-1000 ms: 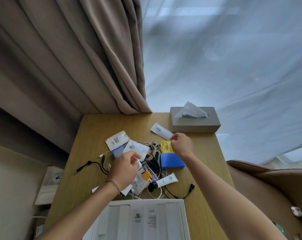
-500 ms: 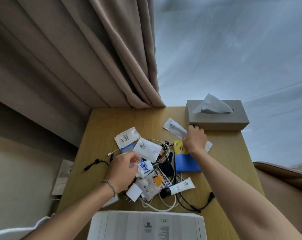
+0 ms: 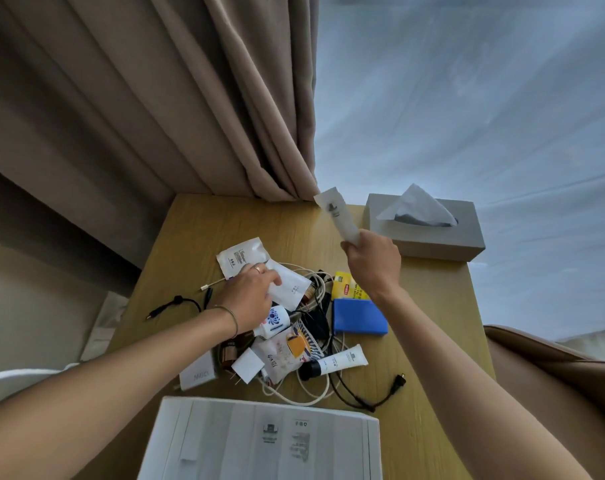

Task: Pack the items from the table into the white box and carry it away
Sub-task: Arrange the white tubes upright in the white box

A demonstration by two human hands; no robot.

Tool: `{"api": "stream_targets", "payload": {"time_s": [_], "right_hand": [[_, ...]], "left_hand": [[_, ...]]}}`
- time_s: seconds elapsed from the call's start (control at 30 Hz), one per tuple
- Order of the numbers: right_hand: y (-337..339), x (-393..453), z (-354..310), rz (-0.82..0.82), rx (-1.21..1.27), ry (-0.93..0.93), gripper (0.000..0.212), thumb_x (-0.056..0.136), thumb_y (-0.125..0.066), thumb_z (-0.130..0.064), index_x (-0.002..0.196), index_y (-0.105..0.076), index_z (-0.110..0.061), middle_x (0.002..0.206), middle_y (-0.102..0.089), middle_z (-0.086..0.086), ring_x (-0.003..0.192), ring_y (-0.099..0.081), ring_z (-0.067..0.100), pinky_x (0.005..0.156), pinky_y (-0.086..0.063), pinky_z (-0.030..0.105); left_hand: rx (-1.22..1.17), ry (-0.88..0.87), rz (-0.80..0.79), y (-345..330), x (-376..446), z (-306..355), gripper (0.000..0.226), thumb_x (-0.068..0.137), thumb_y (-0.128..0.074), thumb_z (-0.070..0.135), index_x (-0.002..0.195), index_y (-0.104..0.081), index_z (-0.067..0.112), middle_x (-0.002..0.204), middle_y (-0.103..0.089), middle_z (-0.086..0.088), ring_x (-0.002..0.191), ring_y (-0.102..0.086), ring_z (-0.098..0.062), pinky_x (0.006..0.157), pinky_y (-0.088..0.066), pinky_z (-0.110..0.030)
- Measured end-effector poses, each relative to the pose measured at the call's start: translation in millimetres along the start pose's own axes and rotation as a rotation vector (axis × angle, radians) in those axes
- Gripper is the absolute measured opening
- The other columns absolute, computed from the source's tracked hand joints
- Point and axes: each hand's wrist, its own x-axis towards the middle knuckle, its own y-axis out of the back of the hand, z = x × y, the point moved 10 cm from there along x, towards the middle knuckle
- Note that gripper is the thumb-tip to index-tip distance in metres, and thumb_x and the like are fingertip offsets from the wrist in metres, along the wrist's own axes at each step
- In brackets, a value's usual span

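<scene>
The right hand [image 3: 372, 263] had its grip tight around one end of a white packet [image 3: 337, 214] and held it up in the air, above the back of the desk [image 3: 204, 226], just beside the tissue box [image 3: 429, 237] at the back right corner. The left hand [image 3: 247, 299] lay on the pile in the middle of the desk, its fingers pinching another white packet [image 3: 290, 285]. A blue pouch [image 3: 358, 317], a yellow tea bag [image 3: 346, 287], a white tube [image 3: 339, 362] and tangled cables [image 3: 314, 393] lay in that pile. The white box [image 3: 259, 441] sat at the front edge of the desk.
</scene>
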Motion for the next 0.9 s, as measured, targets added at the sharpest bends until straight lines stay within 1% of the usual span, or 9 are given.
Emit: {"api": "stream_targets", "payload": {"time_s": [0.13, 0.27, 0.37, 0.47, 0.53, 0.63, 0.77, 0.83, 0.9], "right_hand": [[10, -18, -16, -0.053, 0.253, -0.027, 0.036, 0.095, -0.062, -0.038, 0.071, -0.064, -0.011, 0.063, -0.064, 0.003, 0.058, -0.061, 0.024, 0.053, -0.046, 0.037], [18, -39, -23, -0.1, 0.478, -0.087, 0.03, 0.095, -0.065, -0.035, 0.079, -0.071, -0.011, 0.076, -0.074, 0.002, 0.071, -0.07, 0.022, 0.066, -0.058, 0.043], [23, -53, -23, -0.114, 0.605, -0.128, 0.032, 0.095, -0.066, -0.033, 0.082, -0.072, -0.004, 0.076, -0.073, 0.009, 0.07, -0.07, 0.026, 0.066, -0.057, 0.045], [29, -63, -22, -0.095, 0.719, -0.164, 0.031, 0.094, -0.07, -0.031, 0.073, -0.069, -0.008, 0.064, -0.066, 0.002, 0.058, -0.061, 0.011, 0.054, -0.05, 0.031], [34, -69, -23, -0.084, 0.786, -0.177, 0.03, 0.093, -0.071, -0.03, 0.072, -0.069, -0.009, 0.061, -0.064, -0.007, 0.055, -0.058, 0.003, 0.052, -0.047, 0.02], [40, -80, -28, -0.085, 0.896, -0.184, 0.023, 0.092, -0.073, -0.026, 0.077, -0.071, -0.009, 0.064, -0.067, -0.008, 0.059, -0.063, 0.002, 0.053, -0.049, 0.015], [45, -101, -38, -0.124, 0.966, -0.184, 0.007, 0.091, -0.074, -0.021, 0.092, -0.073, -0.014, 0.076, -0.073, -0.007, 0.069, -0.069, 0.003, 0.059, -0.053, 0.017], [46, -115, -42, -0.146, 0.987, -0.202, 0.01, 0.09, -0.074, -0.019, 0.099, -0.073, -0.015, 0.083, -0.074, -0.005, 0.074, -0.071, 0.007, 0.062, -0.056, 0.02], [47, -129, -45, -0.159, 1.011, -0.236, 0.013, 0.09, -0.073, -0.016, 0.103, -0.072, -0.015, 0.09, -0.076, -0.001, 0.079, -0.074, 0.012, 0.067, -0.059, 0.026]], "left_hand": [[0.172, -0.109, -0.045, -21, 20, 17, 0.062, 0.087, -0.062, 0.006, 0.143, -0.042, 0.024, 0.146, -0.044, 0.0, 0.138, -0.034, -0.02, 0.108, -0.039, -0.037], [0.281, -0.155, -0.139, -38, 39, 24, 0.074, 0.084, -0.072, 0.019, 0.148, -0.035, 0.023, 0.15, -0.04, -0.003, 0.143, -0.026, -0.024, 0.113, -0.029, -0.041], [0.377, -0.179, -0.098, -36, 50, 31, 0.07, 0.079, -0.077, 0.025, 0.14, -0.043, 0.024, 0.135, -0.049, -0.006, 0.13, -0.039, -0.025, 0.109, -0.031, -0.04], [0.434, -0.173, -0.002, -26, 54, 38, 0.055, 0.076, -0.077, 0.029, 0.123, -0.051, 0.022, 0.121, -0.053, -0.006, 0.112, -0.047, -0.025, 0.101, -0.034, -0.037], [0.385, -0.15, 0.036, -18, 52, 39, 0.042, 0.078, -0.075, 0.028, 0.114, -0.056, 0.02, 0.116, -0.055, -0.004, 0.109, -0.049, -0.025, 0.098, -0.036, -0.037], [0.252, -0.102, 0.069, -5, 43, 37, 0.019, 0.082, -0.071, 0.024, 0.099, -0.065, 0.018, 0.102, -0.058, -0.003, 0.102, -0.055, -0.025, 0.09, -0.037, -0.037], [0.116, -0.045, 0.17, 23, 23, 29, 0.011, 0.085, -0.067, 0.03, 0.087, -0.059, 0.022, 0.091, -0.06, 0.0, 0.094, -0.058, -0.025, 0.083, -0.035, -0.037], [0.024, 0.0, 0.229, 38, 10, 24, 0.012, 0.087, -0.065, 0.032, 0.085, -0.058, 0.023, 0.085, -0.062, 0.002, 0.09, -0.059, -0.026, 0.08, -0.033, -0.037], [-0.086, 0.027, 0.258, 48, -7, 20, 0.014, 0.088, -0.064, 0.035, 0.085, -0.058, 0.023, 0.083, -0.065, 0.001, 0.086, -0.061, -0.027, 0.081, -0.038, -0.037]]}}
